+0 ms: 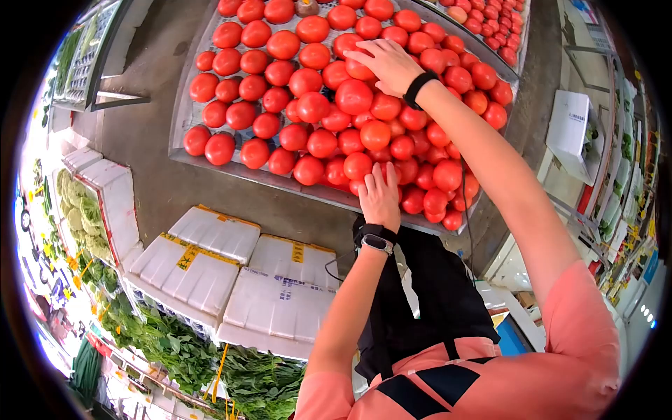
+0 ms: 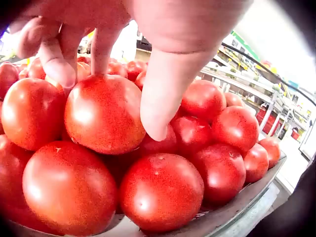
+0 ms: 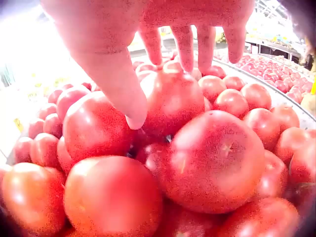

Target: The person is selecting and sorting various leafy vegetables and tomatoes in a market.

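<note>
Red tomatoes lie heaped on a wide stand in front of me. At its near edge, my left hand has its fingers among the tomatoes. The left wrist view shows the thumb against the right side of one tomato and a fingertip at its top, pinching it. Farther back, my right hand reaches over the heap, fingers spread and fairly straight. Seen from the right wrist, its thumb points down beside a large tomato, and the other fingertips are over that tomato's far side.
White foam boxes are stacked at the lower left, near leafy greens. A second stand of tomatoes is at the back right. Another white box is on the right. A dark cable hangs over the stand's near right corner.
</note>
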Demonstrator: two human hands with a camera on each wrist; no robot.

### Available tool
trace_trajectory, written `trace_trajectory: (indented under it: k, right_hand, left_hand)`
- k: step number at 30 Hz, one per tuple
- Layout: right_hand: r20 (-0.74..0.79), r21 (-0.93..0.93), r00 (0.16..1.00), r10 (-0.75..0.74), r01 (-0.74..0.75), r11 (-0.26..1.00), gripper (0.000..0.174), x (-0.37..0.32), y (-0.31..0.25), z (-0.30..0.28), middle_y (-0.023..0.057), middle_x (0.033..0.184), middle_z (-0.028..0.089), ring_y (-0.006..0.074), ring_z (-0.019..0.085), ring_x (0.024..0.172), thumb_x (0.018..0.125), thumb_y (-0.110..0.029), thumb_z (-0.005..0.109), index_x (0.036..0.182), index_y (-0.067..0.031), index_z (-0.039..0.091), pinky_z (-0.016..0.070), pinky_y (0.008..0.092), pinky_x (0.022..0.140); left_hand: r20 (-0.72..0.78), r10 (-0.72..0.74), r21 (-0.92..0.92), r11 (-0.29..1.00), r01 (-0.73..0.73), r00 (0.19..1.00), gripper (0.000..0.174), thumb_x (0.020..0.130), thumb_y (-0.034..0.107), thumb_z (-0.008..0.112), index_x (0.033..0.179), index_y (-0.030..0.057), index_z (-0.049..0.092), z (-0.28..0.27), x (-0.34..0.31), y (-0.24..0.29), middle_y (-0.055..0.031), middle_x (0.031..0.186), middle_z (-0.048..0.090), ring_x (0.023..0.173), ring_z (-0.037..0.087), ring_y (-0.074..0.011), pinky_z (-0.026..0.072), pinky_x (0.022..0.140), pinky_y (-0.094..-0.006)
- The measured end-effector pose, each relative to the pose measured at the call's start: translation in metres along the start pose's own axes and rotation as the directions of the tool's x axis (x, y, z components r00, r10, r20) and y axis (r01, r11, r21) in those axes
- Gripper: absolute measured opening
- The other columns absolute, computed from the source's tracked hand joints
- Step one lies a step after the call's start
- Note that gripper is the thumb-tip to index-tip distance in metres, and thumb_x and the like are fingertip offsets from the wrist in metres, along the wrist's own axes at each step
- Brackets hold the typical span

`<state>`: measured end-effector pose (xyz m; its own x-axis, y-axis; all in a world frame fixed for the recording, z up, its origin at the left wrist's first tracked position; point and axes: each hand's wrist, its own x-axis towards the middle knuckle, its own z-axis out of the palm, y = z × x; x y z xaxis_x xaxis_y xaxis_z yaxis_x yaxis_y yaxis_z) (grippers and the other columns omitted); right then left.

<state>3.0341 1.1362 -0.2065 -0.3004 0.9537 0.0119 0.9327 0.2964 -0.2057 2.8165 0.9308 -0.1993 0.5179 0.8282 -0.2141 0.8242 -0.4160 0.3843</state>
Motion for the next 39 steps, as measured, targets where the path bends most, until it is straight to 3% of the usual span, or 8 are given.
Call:
trace_trajectory:
  k: [5, 9, 16, 22, 26, 34, 38, 39]
  right_hand:
    - [-0.111, 0.197, 0.973, 0.200, -0.176, 0.965, 0.065, -0.085, 0.001, -0.060, 0.0119, 0.135, 0.058, 0.0359, 0.054, 0.125, 0.078, -0.013, 0.080, 0.139, -0.0138, 0.057, 0.0419, 0.0469, 0.112]
    - [-0.075, 0.073, 0.928, 0.364, -0.359, 0.931, 0.051, -0.180, -0.010, -0.079, 0.0121, 0.124, 0.060, 0.0345, 0.055, 0.118, 0.084, -0.023, 0.077, 0.131, -0.0114, 0.062, 0.0378, 0.0510, 0.113]
    - [0.173, 0.069, 0.847, 0.503, -0.520, 0.852, 0.065, -0.285, -0.088, -0.047, 0.0091, 0.126, 0.058, 0.0301, 0.053, 0.121, 0.076, -0.032, 0.084, 0.134, -0.0121, 0.062, 0.0304, 0.0552, 0.118]
    - [0.126, -0.007, 0.754, 0.644, -0.649, 0.761, 0.076, -0.291, -0.105, -0.024, 0.0105, 0.130, 0.057, 0.0304, 0.053, 0.123, 0.071, -0.028, 0.085, 0.140, -0.0120, 0.058, 0.0284, 0.0573, 0.120]
    - [0.121, -0.022, 0.707, 0.696, -0.700, 0.714, 0.082, -0.285, -0.106, -0.016, 0.0128, 0.124, 0.056, 0.0323, 0.054, 0.118, 0.067, -0.026, 0.087, 0.141, -0.0103, 0.056, 0.0289, 0.0574, 0.121]
    - [0.081, 0.024, 0.728, 0.681, -0.684, 0.729, 0.077, -0.291, -0.097, -0.012, 0.0155, 0.118, 0.060, 0.0363, 0.057, 0.113, 0.064, -0.028, 0.090, 0.132, -0.0103, 0.058, 0.0353, 0.0535, 0.117]
    - [-0.007, 0.299, 0.708, 0.707, -0.673, 0.677, 0.077, -0.296, -0.091, -0.028, 0.0170, 0.117, 0.064, 0.0365, 0.061, 0.111, 0.066, -0.029, 0.092, 0.131, -0.0087, 0.056, 0.0456, 0.0470, 0.108]
    - [0.054, 0.485, 0.653, 0.755, -0.678, 0.552, 0.075, -0.295, -0.090, -0.039, 0.0169, 0.118, 0.064, 0.0351, 0.062, 0.112, 0.068, -0.028, 0.091, 0.131, -0.0084, 0.055, 0.0472, 0.0462, 0.107]
  left_hand:
    - [0.043, -0.001, 0.108, 0.994, -0.003, 0.999, 0.050, 0.084, 0.014, 0.067, 0.133, 0.0123, 0.060, 0.004, 0.017, 0.004, -0.0088, 0.125, 0.062, 0.107, 0.057, -0.0272, 0.0438, 0.085, -0.0390]
    - [0.041, 0.029, 0.000, 1.000, -0.029, 0.999, 0.065, 0.071, 0.022, 0.079, 0.133, 0.0120, 0.060, -0.004, 0.017, -0.005, -0.0083, 0.125, 0.063, 0.111, 0.057, -0.0276, 0.0447, 0.091, -0.0412]
    - [0.017, 0.023, -0.168, 0.986, -0.020, 1.000, 0.068, 0.067, 0.028, 0.085, 0.129, 0.0097, 0.063, -0.026, 0.006, -0.006, -0.0092, 0.120, 0.067, 0.107, 0.061, -0.0314, 0.0484, 0.096, -0.0440]
    - [-0.009, 0.115, -0.204, 0.972, -0.115, 0.993, 0.068, 0.069, 0.027, 0.086, 0.130, 0.0106, 0.062, -0.017, 0.003, 0.028, -0.0082, 0.119, 0.067, 0.105, 0.061, -0.0306, 0.0496, 0.094, -0.0432]
    - [0.153, 0.180, -0.155, 0.975, -0.157, 0.972, 0.072, 0.068, 0.025, 0.086, 0.133, 0.0110, 0.060, 0.008, 0.004, 0.047, -0.0071, 0.126, 0.065, 0.108, 0.060, -0.0283, 0.0483, 0.091, -0.0407]
    - [0.084, 0.185, -0.177, 0.970, -0.168, 0.979, 0.068, 0.071, 0.021, 0.085, 0.133, 0.0125, 0.059, 0.018, -0.011, 0.050, -0.0057, 0.130, 0.063, 0.114, 0.059, -0.0285, 0.0486, 0.095, -0.0421]
    - [0.085, 0.160, -0.180, 0.973, -0.143, 0.983, 0.071, 0.072, 0.018, 0.085, 0.136, 0.0114, 0.056, 0.025, -0.018, 0.049, -0.0074, 0.134, 0.060, 0.119, 0.057, -0.0301, 0.0482, 0.097, -0.0434]
    - [0.087, 0.149, -0.181, 0.975, -0.132, 0.985, 0.071, 0.072, 0.018, 0.085, 0.137, 0.0110, 0.056, 0.026, -0.020, 0.048, -0.0080, 0.135, 0.060, 0.121, 0.057, -0.0306, 0.0481, 0.098, -0.0438]
